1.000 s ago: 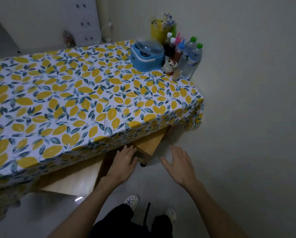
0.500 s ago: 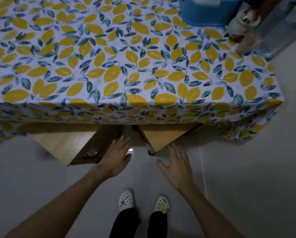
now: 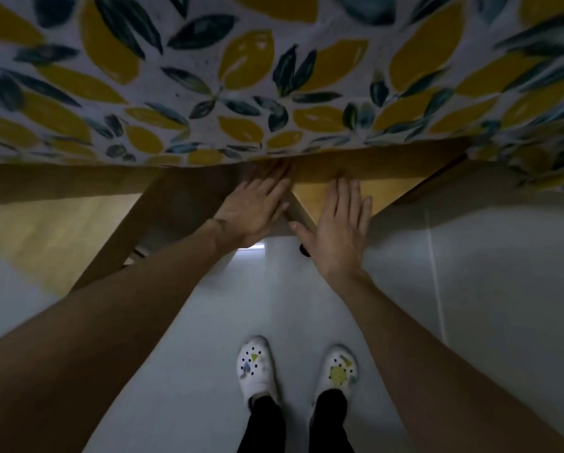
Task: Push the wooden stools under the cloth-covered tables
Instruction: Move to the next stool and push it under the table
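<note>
Wooden stool (image 3: 352, 194) on the right pokes one corner out from under the leaf-print tablecloth (image 3: 274, 76); left hand (image 3: 254, 210) and right hand (image 3: 336, 233) lie flat and open, gripping nothing. Uneven pushing could twist it into the neighbouring stool (image 3: 45, 230).

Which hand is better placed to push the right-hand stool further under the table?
Right. The right hand lies flat on the right stool seat; the left hand sits in the gap beside its corner edge.
</note>
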Demonstrator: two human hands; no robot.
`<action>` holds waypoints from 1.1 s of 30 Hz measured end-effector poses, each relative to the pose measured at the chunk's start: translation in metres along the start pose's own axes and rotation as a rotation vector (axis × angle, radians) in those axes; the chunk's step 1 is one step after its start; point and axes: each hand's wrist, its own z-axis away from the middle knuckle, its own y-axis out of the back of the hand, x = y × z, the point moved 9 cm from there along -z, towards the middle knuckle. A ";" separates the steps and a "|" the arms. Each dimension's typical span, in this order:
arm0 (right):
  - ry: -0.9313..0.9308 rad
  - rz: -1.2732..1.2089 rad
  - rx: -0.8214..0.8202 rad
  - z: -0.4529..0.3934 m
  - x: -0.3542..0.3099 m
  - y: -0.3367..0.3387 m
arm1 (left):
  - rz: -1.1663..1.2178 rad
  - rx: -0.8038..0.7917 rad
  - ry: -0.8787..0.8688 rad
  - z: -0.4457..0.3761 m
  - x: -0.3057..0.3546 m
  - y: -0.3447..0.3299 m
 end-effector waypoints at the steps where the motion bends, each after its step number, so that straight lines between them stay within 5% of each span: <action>1: 0.011 0.036 0.033 0.000 0.001 -0.002 | -0.004 0.015 0.009 -0.001 -0.001 -0.002; 7: 0.095 0.135 0.157 0.003 0.005 0.000 | 0.085 0.137 0.026 0.003 0.009 0.000; 19: 0.382 0.198 0.083 0.042 0.053 0.011 | 0.211 0.242 0.224 0.052 0.081 -0.030; 27: 0.637 0.264 0.009 0.063 0.110 0.022 | -0.003 0.171 0.141 0.071 0.142 -0.044; 33: 0.733 0.290 -0.077 0.057 0.149 0.032 | -0.027 0.118 0.196 0.059 0.091 -0.031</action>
